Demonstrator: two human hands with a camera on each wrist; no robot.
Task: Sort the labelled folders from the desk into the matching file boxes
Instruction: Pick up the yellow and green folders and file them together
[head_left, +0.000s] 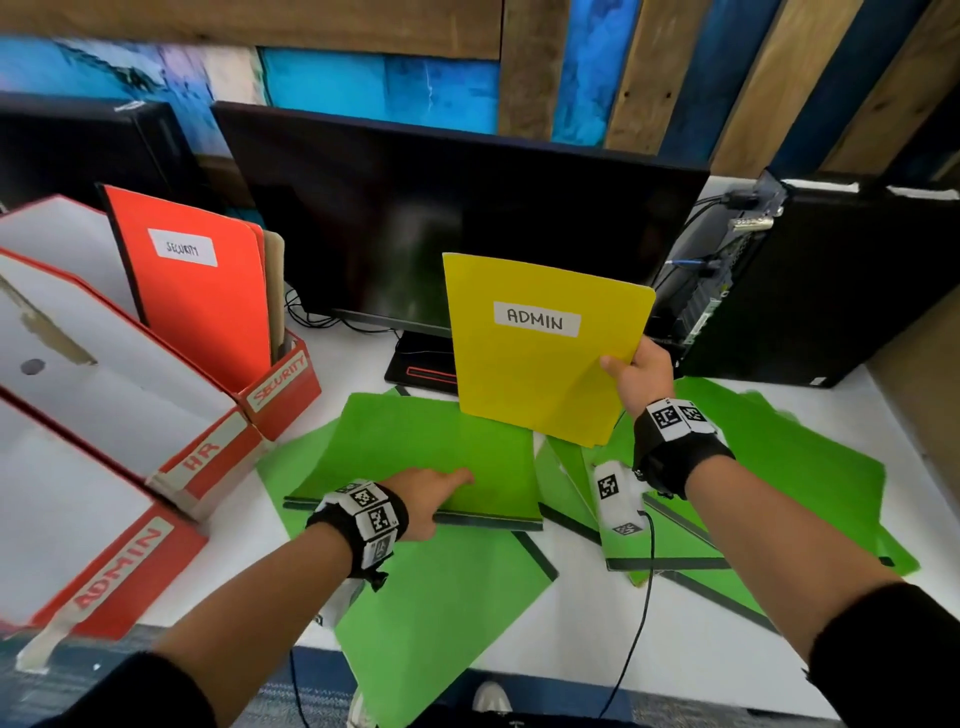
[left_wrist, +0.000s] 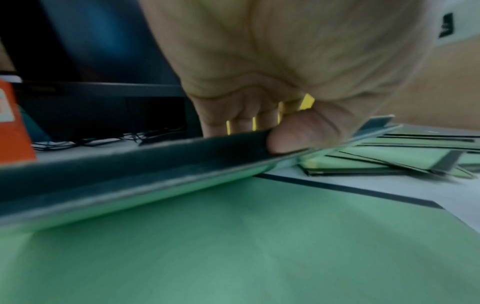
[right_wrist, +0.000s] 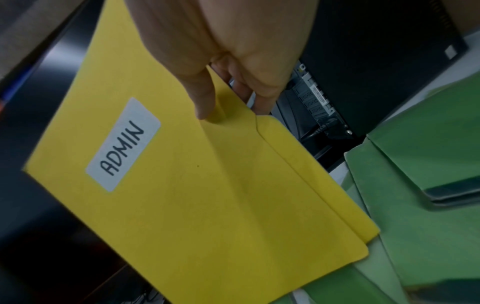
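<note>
My right hand (head_left: 636, 376) pinches the right edge of a yellow folder (head_left: 540, 358) labelled ADMIN and holds it upright above the desk; the right wrist view shows the thumb on the yellow folder (right_wrist: 207, 185) front and fingers behind. My left hand (head_left: 436, 491) grips the near dark-spined edge of a green folder (head_left: 415, 447), lifted slightly off the pile; in the left wrist view the thumb (left_wrist: 293, 135) lies under that spine. Three red file boxes stand at the left: SECURITY (head_left: 283, 387), HR (head_left: 208, 452) and ADMIN (head_left: 124, 566).
An orange SECURITY folder (head_left: 197, 291) stands in the SECURITY box. Several more green folders (head_left: 779, 483) lie spread over the white desk (head_left: 571, 639). A black monitor (head_left: 457, 228) stands behind, and a black computer tower (head_left: 831, 291) is at the right.
</note>
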